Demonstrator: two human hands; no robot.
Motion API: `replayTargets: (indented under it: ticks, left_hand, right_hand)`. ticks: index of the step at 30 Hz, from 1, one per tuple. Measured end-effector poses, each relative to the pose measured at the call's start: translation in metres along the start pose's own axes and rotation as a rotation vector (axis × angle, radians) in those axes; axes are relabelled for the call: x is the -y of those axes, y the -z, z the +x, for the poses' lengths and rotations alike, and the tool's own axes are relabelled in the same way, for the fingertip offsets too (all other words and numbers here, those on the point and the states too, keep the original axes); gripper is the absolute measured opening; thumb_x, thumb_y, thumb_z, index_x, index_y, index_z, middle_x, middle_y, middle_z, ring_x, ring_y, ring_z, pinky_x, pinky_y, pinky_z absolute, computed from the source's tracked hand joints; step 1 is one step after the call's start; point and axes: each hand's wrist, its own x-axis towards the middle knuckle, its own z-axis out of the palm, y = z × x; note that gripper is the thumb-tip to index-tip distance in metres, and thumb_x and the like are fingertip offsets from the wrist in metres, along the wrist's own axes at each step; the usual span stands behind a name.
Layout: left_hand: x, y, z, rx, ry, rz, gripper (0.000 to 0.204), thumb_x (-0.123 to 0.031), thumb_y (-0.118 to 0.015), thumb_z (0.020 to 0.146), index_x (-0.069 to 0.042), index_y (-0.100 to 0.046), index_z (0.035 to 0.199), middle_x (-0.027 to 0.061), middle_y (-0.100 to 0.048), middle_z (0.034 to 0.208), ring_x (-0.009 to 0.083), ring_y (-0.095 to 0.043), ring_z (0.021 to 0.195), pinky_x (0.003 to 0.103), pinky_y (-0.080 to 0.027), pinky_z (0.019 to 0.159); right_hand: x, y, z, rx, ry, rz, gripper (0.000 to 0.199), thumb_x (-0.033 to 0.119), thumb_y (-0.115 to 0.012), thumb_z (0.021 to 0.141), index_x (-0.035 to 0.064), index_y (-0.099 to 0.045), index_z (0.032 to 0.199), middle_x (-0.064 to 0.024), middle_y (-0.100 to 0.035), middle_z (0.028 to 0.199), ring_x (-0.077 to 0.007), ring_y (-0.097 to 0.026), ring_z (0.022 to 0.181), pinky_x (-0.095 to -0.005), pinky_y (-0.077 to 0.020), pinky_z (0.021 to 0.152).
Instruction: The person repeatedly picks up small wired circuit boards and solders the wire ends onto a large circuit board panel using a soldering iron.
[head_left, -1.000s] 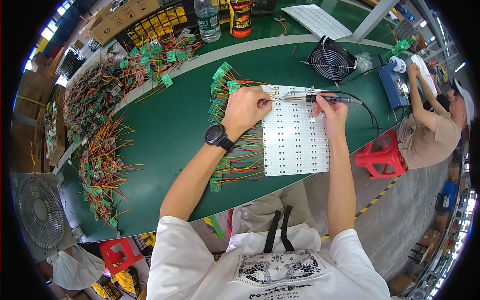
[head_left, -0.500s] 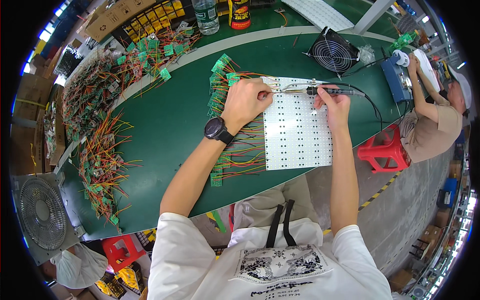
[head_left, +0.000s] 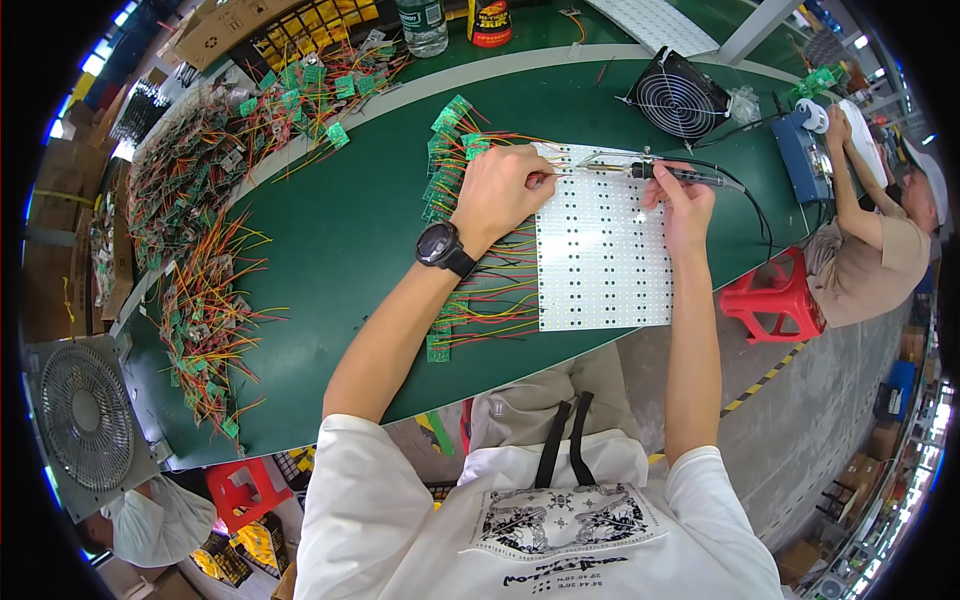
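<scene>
A white LED panel (head_left: 605, 255) with rows of small dots lies on the green workbench in front of me. Along its left edge run red and yellow wires leading to several small green circuit boards (head_left: 438, 347). My left hand (head_left: 503, 195), wearing a black watch (head_left: 438, 246), pinches a thin wire at the panel's upper left. In my right hand (head_left: 685, 208) is a soldering iron (head_left: 643, 170) with a black handle, held over the panel's upper part. Its metal tip points left toward my left fingertips; contact with the panel cannot be made out.
Heaps of wired circuit boards (head_left: 205, 170) cover the bench's left side. Beyond the panel stand a black fan (head_left: 680, 95), a water bottle (head_left: 423, 28) and a red-and-yellow can (head_left: 489, 22). A blue soldering station (head_left: 800, 160) sits at right, near a seated person (head_left: 870, 240).
The view has shifted slightly, moving the bench up and right in the picture. The soldering iron is drawn back a little to the right, away from my left fingertips.
</scene>
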Motion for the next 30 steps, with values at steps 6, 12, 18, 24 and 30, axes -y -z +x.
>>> replayTargets:
  ticks: [6, 12, 18, 24, 30]
  left_hand:
    - [-0.01, 0.015, 0.002, -0.064, -0.085, 0.054, 0.016, -0.016, -0.07, 0.079, -0.004, -0.07, 0.089, 0.0092, -0.063, 0.075, 0.0282, -0.063, 0.065, 0.039, -0.051, 0.061]
    - [-0.029, 0.1, 0.027, -0.276, 0.303, 0.362, 0.023, -0.028, -0.066, 0.084, -0.006, -0.063, 0.088, 0.0138, -0.069, 0.08, 0.0352, -0.067, 0.073, 0.044, -0.053, 0.063]
    - [0.064, 0.155, -0.023, -0.208, 0.772, 0.821, 0.047, -0.04, -0.068, 0.084, -0.001, -0.056, 0.108, 0.0207, -0.068, 0.083, 0.0397, -0.068, 0.08, 0.049, -0.055, 0.068]
    - [0.08, 0.143, -0.038, -0.264, 0.622, 0.842, 0.041, -0.027, -0.068, 0.081, -0.004, -0.056, 0.113, 0.0201, -0.058, 0.102, 0.0377, -0.066, 0.083, 0.047, -0.055, 0.067]
    - [0.071, 0.137, -0.07, -0.385, 0.379, 0.333, 0.021, -0.013, -0.068, 0.078, -0.007, -0.07, 0.097, 0.011, -0.057, 0.105, 0.0289, -0.061, 0.089, 0.039, -0.051, 0.082]
  right_hand:
    - [-0.005, 0.0, 0.001, -0.024, -0.027, 0.04, 0.015, 0.007, -0.07, 0.086, -0.0041, -0.065, 0.095, -0.009, -0.063, 0.068, -0.0137, -0.057, 0.053, -0.025, -0.0422, 0.049]
    - [-0.003, 0.006, -0.003, -0.035, -0.023, 0.048, 0.015, 0.007, -0.07, 0.086, -0.0042, -0.064, 0.094, -0.0078, -0.061, 0.066, -0.013, -0.055, 0.051, -0.0249, -0.04, 0.047]
    - [0.004, -0.005, -0.003, -0.009, -0.007, 0.04, 0.014, 0.007, -0.069, 0.087, -0.004, -0.064, 0.093, -0.0075, -0.06, 0.065, -0.0125, -0.054, 0.05, -0.0246, -0.0387, 0.047]
    - [0.006, -0.003, -0.004, 0.014, -0.008, 0.055, 0.014, 0.007, -0.069, 0.087, -0.0026, -0.064, 0.096, -0.0063, -0.061, 0.066, -0.0131, -0.054, 0.05, -0.0247, -0.038, 0.046]
    - [0.006, -0.004, -0.003, -0.002, -0.009, 0.049, 0.015, 0.009, -0.07, 0.087, -0.003, -0.065, 0.095, -0.0061, -0.061, 0.067, -0.0123, -0.053, 0.049, -0.024, -0.0378, 0.046]
